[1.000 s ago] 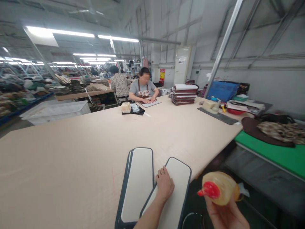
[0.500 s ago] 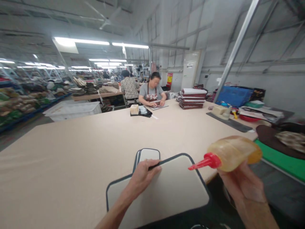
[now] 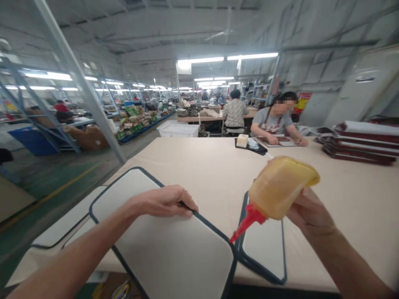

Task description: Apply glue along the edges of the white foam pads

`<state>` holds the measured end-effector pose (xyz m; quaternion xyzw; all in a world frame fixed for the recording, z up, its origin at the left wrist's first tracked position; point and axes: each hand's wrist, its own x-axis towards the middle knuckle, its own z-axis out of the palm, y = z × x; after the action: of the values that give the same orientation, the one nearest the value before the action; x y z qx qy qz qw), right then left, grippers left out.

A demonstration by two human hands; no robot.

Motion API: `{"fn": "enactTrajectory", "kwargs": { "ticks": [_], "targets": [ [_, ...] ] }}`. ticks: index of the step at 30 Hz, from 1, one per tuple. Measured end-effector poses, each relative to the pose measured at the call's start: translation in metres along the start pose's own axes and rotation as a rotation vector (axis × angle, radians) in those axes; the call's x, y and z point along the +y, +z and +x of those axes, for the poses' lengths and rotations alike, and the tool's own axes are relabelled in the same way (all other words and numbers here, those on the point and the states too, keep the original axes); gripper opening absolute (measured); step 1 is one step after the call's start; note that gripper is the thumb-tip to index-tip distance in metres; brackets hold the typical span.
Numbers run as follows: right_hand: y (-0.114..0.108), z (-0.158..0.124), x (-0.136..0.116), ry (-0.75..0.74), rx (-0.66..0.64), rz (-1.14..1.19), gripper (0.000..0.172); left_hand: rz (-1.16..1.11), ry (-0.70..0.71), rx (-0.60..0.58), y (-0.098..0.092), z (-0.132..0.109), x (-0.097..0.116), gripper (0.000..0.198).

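Observation:
A pale flat panel with dark rounded edging (image 3: pixel 181 253) is tilted up in front of me. My left hand (image 3: pixel 174 201) is closed on its upper edge. In my right hand (image 3: pixel 311 214) is an amber squeeze bottle (image 3: pixel 277 187) with a red nozzle, tipped down to the left. The nozzle's tip is at the panel's right corner; whether it touches the edging I cannot tell. Just right of that corner, below the bottle, lies a small stack of similar edged panels (image 3: pixel 264 245). More pale panels (image 3: pixel 68 220) lie on the left, partly behind my forearm.
Across the beige table (image 3: pixel 193 158) a co-worker (image 3: pixel 277 120) works with both hands on a flat piece. Nearby are a cream block (image 3: pixel 242 140) on a black sheet and a stack of brown and white pieces (image 3: pixel 361 143). A metal post (image 3: pixel 84 83) stands at the left.
My view has swung left. The panel has shifted left relative to the small stack and turned. The bottle now points more steeply down, with its nozzle at the panel's right corner.

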<state>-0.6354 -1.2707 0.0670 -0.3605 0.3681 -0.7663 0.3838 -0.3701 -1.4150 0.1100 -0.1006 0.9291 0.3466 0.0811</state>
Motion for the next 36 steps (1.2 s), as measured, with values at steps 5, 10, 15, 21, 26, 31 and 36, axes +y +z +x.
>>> {"fn": "enactTrajectory", "kwargs": {
  "ticks": [5,10,15,21,26,31,36],
  "targets": [
    [0.06,0.007,0.033,0.044,-0.214,-0.049,0.037,-0.154,-0.062,-0.022,-0.004,-0.065,-0.019,0.022],
    [0.106,0.011,0.058,0.043,-0.333,-0.026,0.038,-0.207,-0.074,-0.019,-0.006,-0.111,-0.037,0.028],
    [0.136,0.011,0.073,0.106,-0.39,0.014,0.036,-0.241,-0.105,0.012,-0.002,-0.14,-0.045,0.032],
    [0.155,0.018,0.083,0.176,-0.503,0.036,0.033,-0.283,-0.149,0.069,0.004,-0.16,-0.046,0.031],
    [0.163,0.027,0.089,0.197,-0.491,0.035,0.041,-0.278,-0.167,0.119,0.008,-0.166,-0.044,0.033],
    [0.165,0.034,0.09,0.168,-0.515,0.013,0.044,-0.298,-0.156,0.145,0.012,-0.166,-0.039,0.033],
    [0.163,0.041,0.091,0.213,-0.531,0.047,0.044,-0.303,-0.167,0.185,0.016,-0.162,-0.034,0.033]
  ]
}}
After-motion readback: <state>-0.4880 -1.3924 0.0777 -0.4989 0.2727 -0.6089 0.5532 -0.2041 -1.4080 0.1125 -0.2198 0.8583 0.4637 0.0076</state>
